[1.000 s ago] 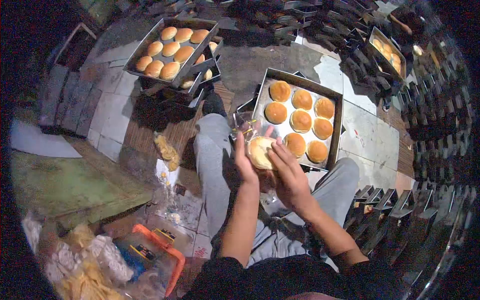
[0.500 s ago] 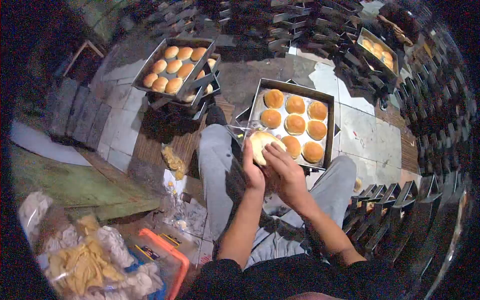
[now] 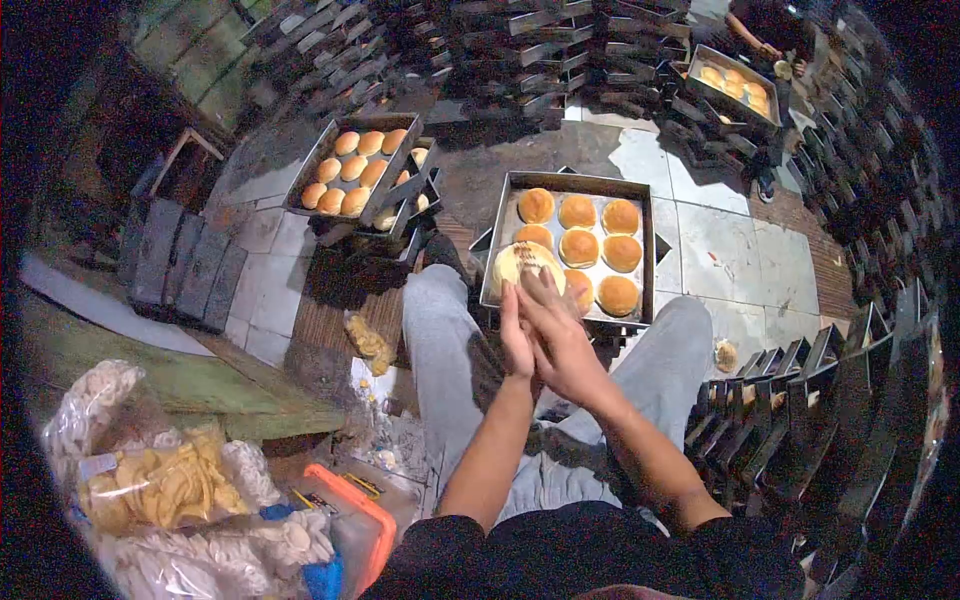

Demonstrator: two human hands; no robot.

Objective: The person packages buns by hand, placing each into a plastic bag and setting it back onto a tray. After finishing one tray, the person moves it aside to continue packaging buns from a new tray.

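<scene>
My left hand (image 3: 518, 338) holds a pale round bun (image 3: 527, 264) in clear wrapping with dark print on top. Its fingers are wrapped at the bun's near edge. Pressed against the same bun from the right is my right hand (image 3: 558, 335), its fingers together and slightly blurred. Both hands meet over the lower left part of a dark square tray (image 3: 652, 215), which holds several golden buns (image 3: 621, 216) on a pale lining. The bun in my hands hides part of the tray's left side.
Stacked bun trays (image 3: 300, 190) stand at the left. A co-worker's hand (image 3: 768, 50) is near another bun tray (image 3: 690, 75) at the upper right. Plastic bags of yellow filling (image 3: 165, 485) lie lower left beside an orange-rimmed box (image 3: 365, 500). Dark tins (image 3: 870, 340) line the right.
The wrapped bun now shows its printed face and sits a little higher, with my hands closer together. The view has shifted, and a co-worker's arm shows more clearly at the upper right.
</scene>
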